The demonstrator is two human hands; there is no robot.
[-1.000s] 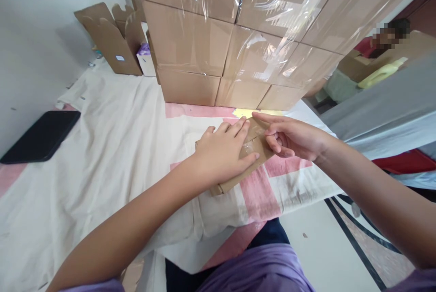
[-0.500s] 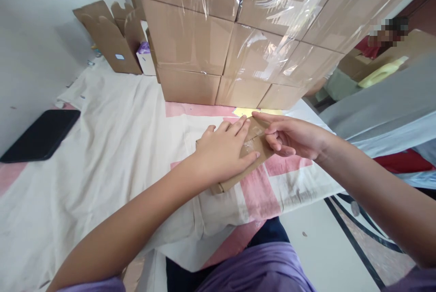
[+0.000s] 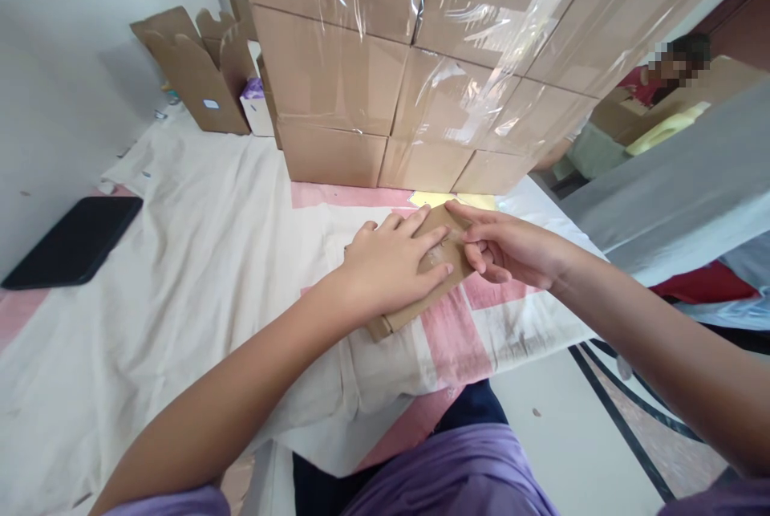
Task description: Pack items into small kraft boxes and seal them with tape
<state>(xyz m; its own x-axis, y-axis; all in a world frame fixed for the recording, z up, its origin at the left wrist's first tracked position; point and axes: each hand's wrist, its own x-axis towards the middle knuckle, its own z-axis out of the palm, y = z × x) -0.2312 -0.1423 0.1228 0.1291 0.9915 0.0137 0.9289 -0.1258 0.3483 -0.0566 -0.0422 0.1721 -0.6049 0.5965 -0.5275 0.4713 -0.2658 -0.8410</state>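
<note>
A smooth black slab [image 3: 72, 241] lies on wrinkled cream cloth [image 3: 204, 243] with pink blocks; beyond, a stiff cardboard box [image 3: 198, 79] stands open. The left hand [image 3: 388, 263], grip wide, rests flat on a thin folded cardboard piece [image 3: 434, 258] lying on the cloth. Behind rise square-edged boxes [image 3: 445, 67] under glossy film. The right hand [image 3: 502, 247] touches the piece's edge, index finger straight, others curled; whether its grip pinches, I cannot tell.

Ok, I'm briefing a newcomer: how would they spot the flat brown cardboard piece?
Find the tall stack of brown cardboard boxes in clear plastic. On the white-and-pink cloth before it lies the piece. Unlike those boxes, it's thin, the left hand spread across it.
</note>
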